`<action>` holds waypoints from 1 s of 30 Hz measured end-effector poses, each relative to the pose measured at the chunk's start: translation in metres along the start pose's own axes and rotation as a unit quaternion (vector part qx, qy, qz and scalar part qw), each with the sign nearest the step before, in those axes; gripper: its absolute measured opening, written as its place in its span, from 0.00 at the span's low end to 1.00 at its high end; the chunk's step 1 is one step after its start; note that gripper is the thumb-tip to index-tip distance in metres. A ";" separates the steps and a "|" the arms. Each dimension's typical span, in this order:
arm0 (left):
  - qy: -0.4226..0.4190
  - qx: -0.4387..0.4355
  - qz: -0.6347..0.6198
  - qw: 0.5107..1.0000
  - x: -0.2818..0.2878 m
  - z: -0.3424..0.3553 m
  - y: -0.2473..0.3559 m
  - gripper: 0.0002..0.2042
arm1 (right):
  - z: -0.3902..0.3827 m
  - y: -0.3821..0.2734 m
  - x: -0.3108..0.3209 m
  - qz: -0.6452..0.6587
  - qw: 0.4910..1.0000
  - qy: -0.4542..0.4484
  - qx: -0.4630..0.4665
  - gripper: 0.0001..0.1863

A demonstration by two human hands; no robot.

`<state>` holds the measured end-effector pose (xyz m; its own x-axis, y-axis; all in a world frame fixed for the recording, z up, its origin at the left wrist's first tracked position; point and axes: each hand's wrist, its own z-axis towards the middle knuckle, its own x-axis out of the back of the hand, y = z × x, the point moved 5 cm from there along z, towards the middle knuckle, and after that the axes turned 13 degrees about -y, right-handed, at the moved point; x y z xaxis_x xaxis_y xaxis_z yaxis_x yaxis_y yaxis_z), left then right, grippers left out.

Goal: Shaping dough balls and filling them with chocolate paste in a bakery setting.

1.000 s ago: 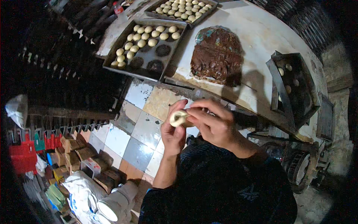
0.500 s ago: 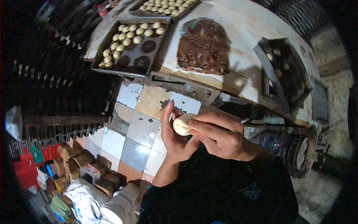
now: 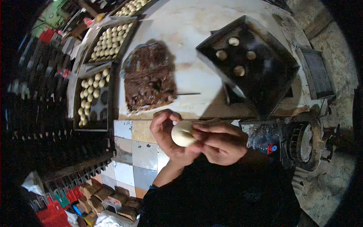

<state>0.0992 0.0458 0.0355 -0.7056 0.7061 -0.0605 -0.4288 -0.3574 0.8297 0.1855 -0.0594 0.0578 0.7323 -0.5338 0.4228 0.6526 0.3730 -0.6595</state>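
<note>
A pale dough ball (image 3: pixel 182 134) sits between my two hands, in front of the table's near edge. My left hand (image 3: pixel 166 136) cups it from the left with curled fingers. The fingers of my right hand (image 3: pixel 223 140) pinch a fold on the ball's right side. Beyond them, a slab of dark brown filling (image 3: pixel 150 75) lies on the white table, and a thin dark stick-like tool (image 3: pixel 189 93) lies at its right edge. Whether any filling is inside the dough cannot be seen.
On the left, two trays, a nearer tray (image 3: pixel 110 113) and a farther tray (image 3: pixel 130 41), hold rows of dough balls. A dark tray (image 3: pixel 270 72) with several balls sits tilted at the right. Below it stand a clear bottle (image 3: pixel 264 142) and a round metal machine part (image 3: pixel 302 146).
The view has swung, bringing the table nearer and the dark right-hand tray further into sight. My left fingers have curled in around the dough, and its pinched fold now faces up more plainly.
</note>
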 end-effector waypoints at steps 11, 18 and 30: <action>-0.260 0.166 0.164 0.937 -0.115 -0.009 -0.149 0.13 | -0.046 0.089 0.126 -0.098 0.962 -0.024 -0.252 0.11; -0.641 0.235 0.020 0.731 -0.184 -0.051 -0.207 0.18 | -0.077 0.134 0.115 -0.070 0.938 -0.215 -0.263 0.17; -0.291 0.391 -0.044 0.872 -0.021 0.019 -0.174 0.22 | -0.123 0.221 0.143 -0.314 0.797 -0.359 -0.371 0.38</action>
<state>0.1992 0.1050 -0.0970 -0.1862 0.9817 -0.0397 0.2107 0.0793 0.9743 0.4101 -0.1469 -0.1040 0.4032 0.2331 0.8849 0.8345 -0.4907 -0.2509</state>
